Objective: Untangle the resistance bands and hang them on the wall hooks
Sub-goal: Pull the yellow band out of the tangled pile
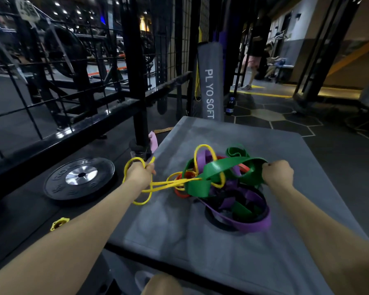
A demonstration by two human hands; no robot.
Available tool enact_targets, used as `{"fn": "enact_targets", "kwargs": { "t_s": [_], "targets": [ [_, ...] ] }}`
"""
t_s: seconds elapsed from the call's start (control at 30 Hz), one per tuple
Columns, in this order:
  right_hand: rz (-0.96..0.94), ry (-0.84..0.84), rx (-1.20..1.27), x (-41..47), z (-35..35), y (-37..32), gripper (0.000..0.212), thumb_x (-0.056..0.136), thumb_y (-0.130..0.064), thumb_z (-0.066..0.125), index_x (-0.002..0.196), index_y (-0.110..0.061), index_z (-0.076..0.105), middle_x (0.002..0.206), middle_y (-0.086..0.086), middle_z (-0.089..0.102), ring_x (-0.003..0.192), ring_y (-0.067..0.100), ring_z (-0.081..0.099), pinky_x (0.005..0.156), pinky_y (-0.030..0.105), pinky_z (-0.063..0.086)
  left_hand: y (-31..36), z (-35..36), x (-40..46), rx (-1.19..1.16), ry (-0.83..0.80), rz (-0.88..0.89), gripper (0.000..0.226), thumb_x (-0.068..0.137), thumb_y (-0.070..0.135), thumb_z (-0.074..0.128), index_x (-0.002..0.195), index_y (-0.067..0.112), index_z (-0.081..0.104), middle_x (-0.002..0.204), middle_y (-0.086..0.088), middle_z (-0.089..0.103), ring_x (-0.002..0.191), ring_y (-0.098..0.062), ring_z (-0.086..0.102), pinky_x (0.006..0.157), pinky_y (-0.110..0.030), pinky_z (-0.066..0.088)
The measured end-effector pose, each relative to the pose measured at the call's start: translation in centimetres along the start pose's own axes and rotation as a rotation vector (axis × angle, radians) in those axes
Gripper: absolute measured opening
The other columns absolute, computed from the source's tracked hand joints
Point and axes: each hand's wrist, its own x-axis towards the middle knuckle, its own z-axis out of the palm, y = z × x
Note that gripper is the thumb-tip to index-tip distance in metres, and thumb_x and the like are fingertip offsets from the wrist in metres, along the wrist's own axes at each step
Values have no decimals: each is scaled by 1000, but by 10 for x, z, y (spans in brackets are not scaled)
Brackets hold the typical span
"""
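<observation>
A knot of resistance bands lies on a grey padded box (200,231). My left hand (139,174) is closed around a thin yellow band (164,185), which runs taut to the right into the knot. My right hand (277,173) grips a wide green band (224,165) lifted above the pile. A purple band (249,225) loops low at the front, with black strips inside it. An orange band (180,193) shows under the green one. No wall hooks are visible.
A black weight plate (79,177) and a yellow collar (59,223) lie on the floor at left. A black wire-mesh rack (136,81) stands behind them. An upright grey plyo pad (211,81) leans beyond the box. People stand far right.
</observation>
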Motion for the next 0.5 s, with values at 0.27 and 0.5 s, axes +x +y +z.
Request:
{"fn": "enact_targets", "kwargs": {
  "t_s": [0.27, 0.5],
  "targets": [
    [-3, -78, -190, -7, -5, 17, 24, 88, -5, 43, 107, -3, 59, 104, 23, 62, 93, 40, 60, 72, 40, 47, -6, 3, 3, 131, -59, -59, 30, 93, 27, 53, 67, 10, 55, 75, -11, 55, 73, -28, 54, 73, -37, 44],
    [-293, -28, -532, -13, -3, 2, 39, 87, -3, 47, 126, -7, 48, 133, 20, 35, 124, 40, 32, 94, 46, 40, -1, 25, 0, 11, -300, -72, 34, 75, 25, 77, 83, -1, 57, 70, -9, 55, 63, -22, 51, 58, -28, 46]
  ]
}}
